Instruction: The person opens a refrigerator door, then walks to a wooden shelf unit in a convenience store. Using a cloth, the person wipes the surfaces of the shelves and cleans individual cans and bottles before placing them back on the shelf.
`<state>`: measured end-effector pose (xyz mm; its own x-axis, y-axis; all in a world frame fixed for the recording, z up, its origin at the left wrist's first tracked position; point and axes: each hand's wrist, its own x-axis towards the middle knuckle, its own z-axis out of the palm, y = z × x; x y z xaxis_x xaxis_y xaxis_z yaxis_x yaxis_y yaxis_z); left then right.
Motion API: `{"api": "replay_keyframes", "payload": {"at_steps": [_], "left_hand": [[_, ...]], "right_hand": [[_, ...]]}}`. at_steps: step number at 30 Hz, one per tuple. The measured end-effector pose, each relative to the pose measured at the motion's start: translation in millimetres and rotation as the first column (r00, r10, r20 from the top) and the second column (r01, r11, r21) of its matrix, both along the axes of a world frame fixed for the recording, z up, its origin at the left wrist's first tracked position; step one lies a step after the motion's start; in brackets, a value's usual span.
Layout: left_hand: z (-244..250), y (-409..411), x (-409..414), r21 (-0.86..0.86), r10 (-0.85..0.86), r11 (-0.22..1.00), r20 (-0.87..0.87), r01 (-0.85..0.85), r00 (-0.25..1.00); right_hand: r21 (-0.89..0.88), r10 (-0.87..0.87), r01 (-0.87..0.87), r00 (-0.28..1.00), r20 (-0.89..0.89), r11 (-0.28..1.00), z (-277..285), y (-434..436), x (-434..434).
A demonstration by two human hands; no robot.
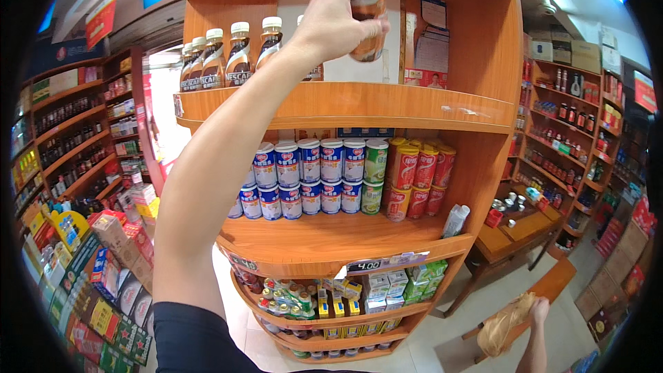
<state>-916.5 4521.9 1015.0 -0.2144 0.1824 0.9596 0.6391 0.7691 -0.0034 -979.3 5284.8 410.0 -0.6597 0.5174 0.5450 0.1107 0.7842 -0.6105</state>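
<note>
Near the top of the head view, my left hand [344,23] grips a Nescafé coffee bottle [368,15] with a white cap, held upright above the lip of the upper shelf [362,103]. To its left, several similar coffee bottles [239,57] stand along that shelf; my forearm hides part of the row. At the lower right, my right hand [540,308] is closed on the end of a crumpled golden-brown bag or cloth [500,326], which hangs over or in front of a wooden bench [557,277].
Below, a shelf holds blue-and-white cans [331,160], green cans [375,160] and red canisters [424,166]. Lower tiers carry small bottles [285,298] and cartons [396,285]. Stacked boxes [111,238] stand left. A wooden table [497,241] with small items stands right.
</note>
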Motion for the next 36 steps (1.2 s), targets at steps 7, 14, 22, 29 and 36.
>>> {"api": "replay_keyframes", "payload": {"at_steps": [7,14,22,29,36], "left_hand": [[-3,25,0,-0.066,0.472,0.874,0.354,-0.481,0.808],[-7,24,-10,-0.056,0.437,0.855,0.614,-0.515,0.658],[-15,9,26,0.005,0.69,0.718,0.119,-0.696,0.714],[-43,-4,20,0.018,0.908,0.394,0.146,-0.919,0.392],[-36,-8,17,0.006,0.922,0.369,0.12,-0.929,0.367]], "right_hand": [[-0.574,0.259,-0.221,0.966,-0.016,0.789,-105,-29,-3],[-0.945,0.657,-0.232,0.753,-0.026,0.228,-132,-93,-11],[-0.932,0.727,-0.284,0.588,-0.354,-0.224,-74,-149,-19],[-0.962,0.776,-0.037,0.582,-0.242,-0.272,-109,-252,92],[-0.93,0.703,-0.18,0.612,-0.362,-0.321,-71,-281,114]]}}
